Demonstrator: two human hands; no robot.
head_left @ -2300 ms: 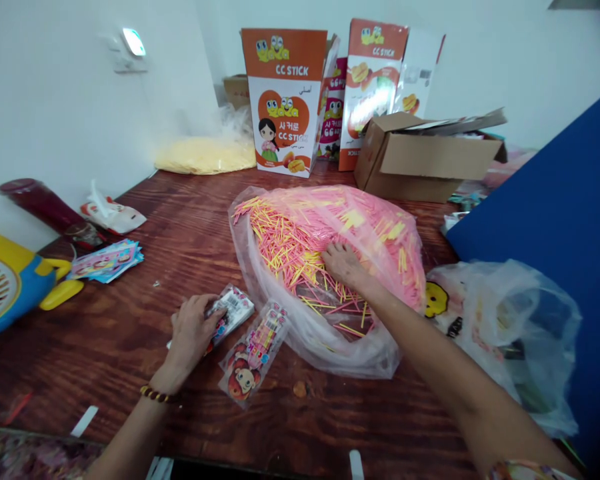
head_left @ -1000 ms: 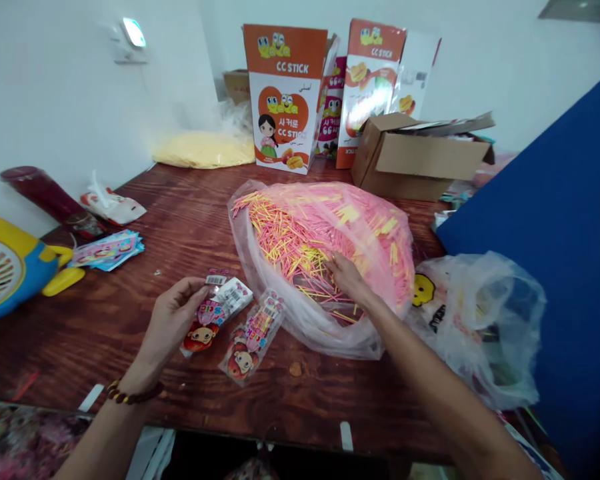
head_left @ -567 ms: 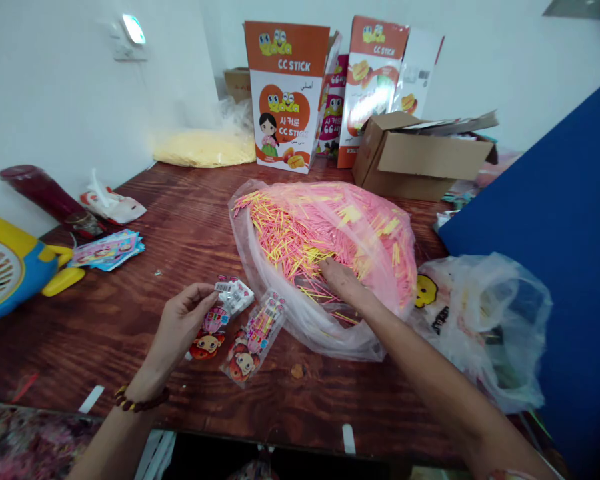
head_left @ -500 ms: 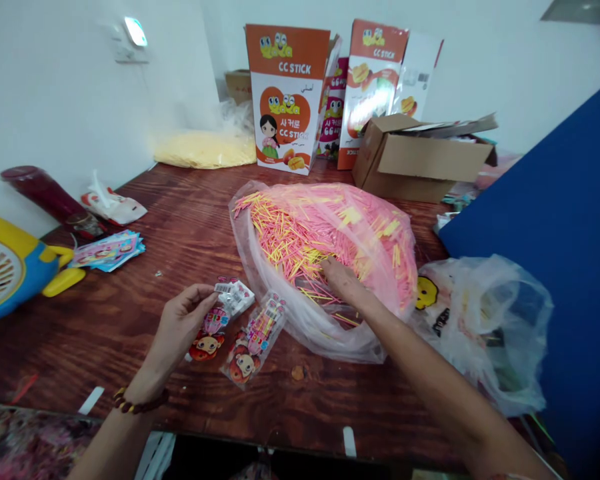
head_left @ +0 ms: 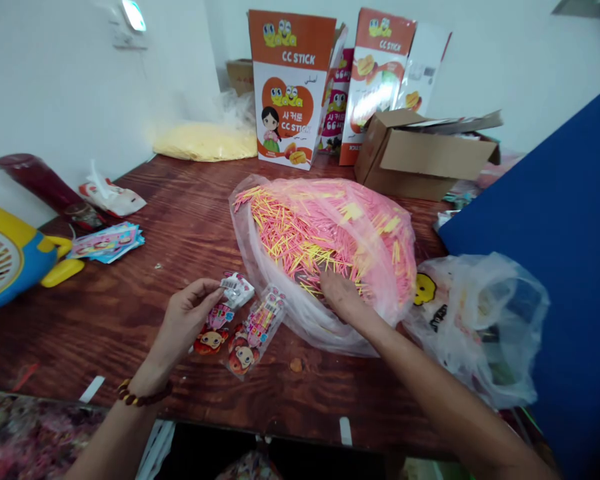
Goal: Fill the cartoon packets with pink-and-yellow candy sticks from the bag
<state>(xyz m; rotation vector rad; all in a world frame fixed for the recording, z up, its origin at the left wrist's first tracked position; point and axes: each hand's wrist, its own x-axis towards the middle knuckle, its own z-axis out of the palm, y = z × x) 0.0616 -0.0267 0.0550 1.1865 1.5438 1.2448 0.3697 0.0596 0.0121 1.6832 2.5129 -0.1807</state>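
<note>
My left hand (head_left: 189,315) pinches the upper edge of a small printed plastic packet (head_left: 211,339) between thumb and fingers. A red-haired cartoon figure is on that packet, and a whitish barcoded part shows at its top. Just right of it, a similar clear packet (head_left: 253,337) lies on the table. My right hand (head_left: 341,293) reaches into a large clear plastic bag (head_left: 300,323) full of thin pink and yellow sticks (head_left: 287,233). Its fingers point down among the sticks. Their tips are hidden, so whether they hold any cannot be seen.
A knotted white plastic bag (head_left: 480,320) sits right of the sticks, by a blue panel (head_left: 545,220). Printed boxes (head_left: 287,100) and an open carton (head_left: 430,157) stand behind. At left are a toy-like fan (head_left: 10,260), blue printed wrappers (head_left: 107,243) and a tissue pack (head_left: 113,197).
My right hand has moved slightly down in the bag, and its fingers look more bent. The left hand keeps its pinch on the packet, shifted slightly right. The view has tilted a little.
</note>
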